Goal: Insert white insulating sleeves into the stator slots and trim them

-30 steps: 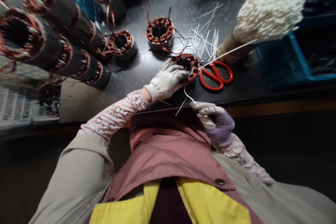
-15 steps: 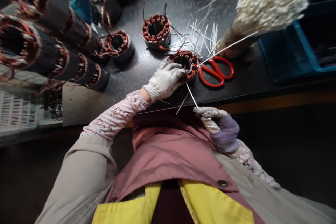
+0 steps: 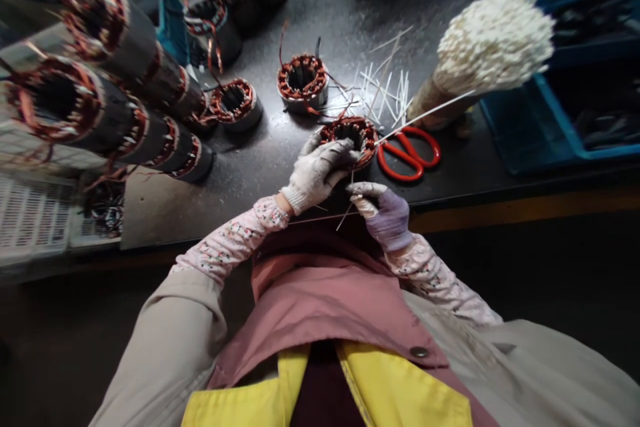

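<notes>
A small motor stator (image 3: 356, 137) with copper windings lies near the front edge of the dark bench (image 3: 260, 173). My left hand (image 3: 320, 170), in a white knit glove, is closed round its near left side. My right hand (image 3: 383, 210), in a purple and white glove, is pinched on a thin white cable tie (image 3: 351, 180) that runs up to the stator's near rim. A second long white tie (image 3: 425, 113) sticks out of the stator to the right.
Red-handled scissors (image 3: 409, 153) lie just right of the stator. Behind are loose white ties (image 3: 385, 83), a big bundle of ties (image 3: 493, 43), two small stators (image 3: 303, 80) (image 3: 235, 101), stacked large stators (image 3: 95, 107) at left, and blue bins (image 3: 565, 113) at right.
My right hand moved up and left from below the bench edge to close beside the stator, pulling the tie short. The left hand kept its hold. The camera shifted slightly.
</notes>
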